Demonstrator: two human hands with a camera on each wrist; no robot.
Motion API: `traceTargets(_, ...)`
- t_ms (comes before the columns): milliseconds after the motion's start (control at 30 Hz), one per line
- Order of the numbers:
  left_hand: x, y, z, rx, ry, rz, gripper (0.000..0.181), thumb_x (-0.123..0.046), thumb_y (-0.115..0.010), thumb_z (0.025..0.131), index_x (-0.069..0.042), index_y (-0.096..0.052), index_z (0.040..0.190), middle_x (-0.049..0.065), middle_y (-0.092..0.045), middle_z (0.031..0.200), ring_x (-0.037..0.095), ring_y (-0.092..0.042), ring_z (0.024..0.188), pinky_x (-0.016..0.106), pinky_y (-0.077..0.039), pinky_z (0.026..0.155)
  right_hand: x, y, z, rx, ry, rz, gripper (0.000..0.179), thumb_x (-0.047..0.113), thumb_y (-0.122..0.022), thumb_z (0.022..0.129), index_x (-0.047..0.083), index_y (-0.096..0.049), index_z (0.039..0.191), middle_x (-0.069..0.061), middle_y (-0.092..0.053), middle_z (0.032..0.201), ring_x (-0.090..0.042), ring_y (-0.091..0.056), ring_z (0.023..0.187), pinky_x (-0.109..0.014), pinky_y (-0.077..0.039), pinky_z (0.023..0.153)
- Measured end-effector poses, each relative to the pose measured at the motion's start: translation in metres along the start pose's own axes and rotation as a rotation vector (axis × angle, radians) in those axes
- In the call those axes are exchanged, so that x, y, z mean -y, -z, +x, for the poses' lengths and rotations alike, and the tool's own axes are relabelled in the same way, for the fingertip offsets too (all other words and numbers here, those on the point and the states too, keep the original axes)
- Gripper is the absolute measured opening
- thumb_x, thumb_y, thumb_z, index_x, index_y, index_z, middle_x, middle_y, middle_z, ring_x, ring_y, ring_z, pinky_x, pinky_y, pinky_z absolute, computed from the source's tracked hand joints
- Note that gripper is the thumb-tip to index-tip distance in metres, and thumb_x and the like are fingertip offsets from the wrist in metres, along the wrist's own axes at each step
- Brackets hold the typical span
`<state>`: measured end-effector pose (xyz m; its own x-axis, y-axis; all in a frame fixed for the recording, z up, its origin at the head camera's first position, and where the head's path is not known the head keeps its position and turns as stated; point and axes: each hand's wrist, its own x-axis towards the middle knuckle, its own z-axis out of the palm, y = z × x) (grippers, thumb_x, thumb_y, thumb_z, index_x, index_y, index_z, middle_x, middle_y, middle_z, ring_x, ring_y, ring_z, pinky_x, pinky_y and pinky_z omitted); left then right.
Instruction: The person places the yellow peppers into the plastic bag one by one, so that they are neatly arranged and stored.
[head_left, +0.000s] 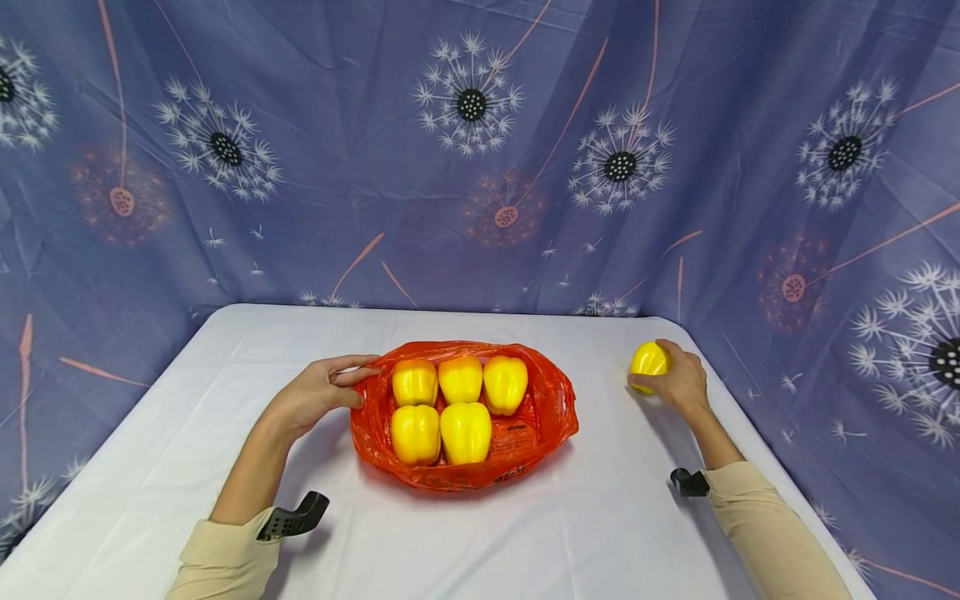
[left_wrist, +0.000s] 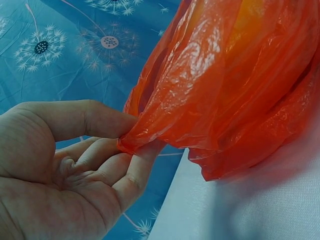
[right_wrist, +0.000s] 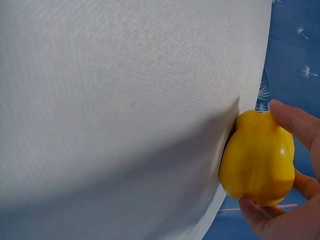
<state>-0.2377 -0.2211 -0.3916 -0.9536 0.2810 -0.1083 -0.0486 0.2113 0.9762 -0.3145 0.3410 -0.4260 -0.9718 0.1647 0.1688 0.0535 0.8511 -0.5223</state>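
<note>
A red plastic bag [head_left: 558, 408] lies with its mouth spread wide in the middle of the table. Inside it are several yellow bell peppers [head_left: 466, 433] in two rows. My left hand [head_left: 315, 396] pinches the bag's left edge between thumb and fingers, and the left wrist view shows the thin plastic [left_wrist: 195, 100] caught there. Over at the table's right side, my right hand [head_left: 682, 379] grips another yellow bell pepper [head_left: 649, 363]. In the right wrist view, thumb and fingers hold that pepper [right_wrist: 257, 160] at its two ends, close to the white cloth.
A white cloth [head_left: 592, 533] covers the table, whose right edge runs close beside my right hand. Behind and at both sides hangs a blue curtain [head_left: 345, 167] with dandelion prints. Black wrist-worn devices [head_left: 295, 517] sit at both cuffs.
</note>
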Motion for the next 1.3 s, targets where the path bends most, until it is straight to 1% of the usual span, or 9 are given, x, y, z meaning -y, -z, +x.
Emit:
traceTargets(67,0.000,0.000,0.000,-0.001,0.001,0.000,0.074,0.009,-0.062,0.076,0.003,-0.047,0.149,0.026,-0.054,0.145,0.022,-0.053,0.135,0.022,-0.052,0.084,-0.001,0.000,0.000,-0.004,-0.002,-0.003,0.086,0.028,-0.082,0.080,0.000,-0.041,0.150,-0.037,-0.045,0.141,-0.055,-0.037,0.132,-0.068,-0.029,0.106)
traceTargets(267,0.000,-0.001,0.000,-0.004,0.004,0.010,0.074,0.009,-0.062,0.076,0.003,-0.047,0.149,0.025,-0.055,0.144,0.031,-0.047,0.142,0.022,-0.052,0.085,-0.001,0.001,-0.002,-0.022,-0.007,-0.003,0.085,0.027,-0.082,0.080,0.000,-0.041,0.149,-0.037,-0.045,0.141,-0.056,-0.037,0.132,-0.068,-0.028,0.106)
traceTargets(367,0.000,-0.001,0.000,-0.007,0.005,0.008,0.074,0.009,-0.062,0.077,0.002,-0.047,0.149,0.025,-0.055,0.145,0.033,-0.044,0.143,0.022,-0.052,0.085,-0.001,0.002,-0.002,-0.026,-0.006,-0.003,0.085,0.027,-0.082,0.080,0.000,-0.041,0.150,-0.037,-0.045,0.142,-0.056,-0.036,0.132,-0.068,-0.027,0.106)
traceTargets(700,0.000,0.000,0.000,-0.008,0.012,0.006,0.073,0.009,-0.062,0.078,0.001,-0.047,0.149,0.025,-0.055,0.145,0.036,-0.040,0.145,0.022,-0.053,0.084,0.009,0.008,-0.007,-0.029,0.047,0.001,0.085,0.027,-0.083,0.079,0.001,-0.043,0.149,-0.036,-0.048,0.141,-0.055,-0.040,0.130,-0.068,-0.030,0.103)
traceTargets(1067,0.001,0.000,0.000,-0.008,0.011,0.014,0.073,0.008,-0.063,0.078,0.001,-0.047,0.149,0.025,-0.055,0.144,0.035,-0.041,0.144,0.021,-0.052,0.085,0.039,0.017,-0.015,-0.014,0.132,-0.001,0.086,0.032,-0.085,0.078,0.002,-0.045,0.148,-0.031,-0.053,0.137,-0.051,-0.045,0.125,-0.066,-0.035,0.096)
traceTargets(1300,0.001,-0.001,0.001,-0.009,0.001,0.025,0.073,0.008,-0.063,0.077,0.002,-0.049,0.148,0.024,-0.057,0.143,0.031,-0.046,0.142,0.021,-0.052,0.085,0.061,0.026,-0.021,0.009,0.174,0.007,0.086,0.033,-0.085,0.077,0.004,-0.046,0.148,-0.028,-0.054,0.138,-0.048,-0.044,0.124,-0.064,-0.038,0.094)
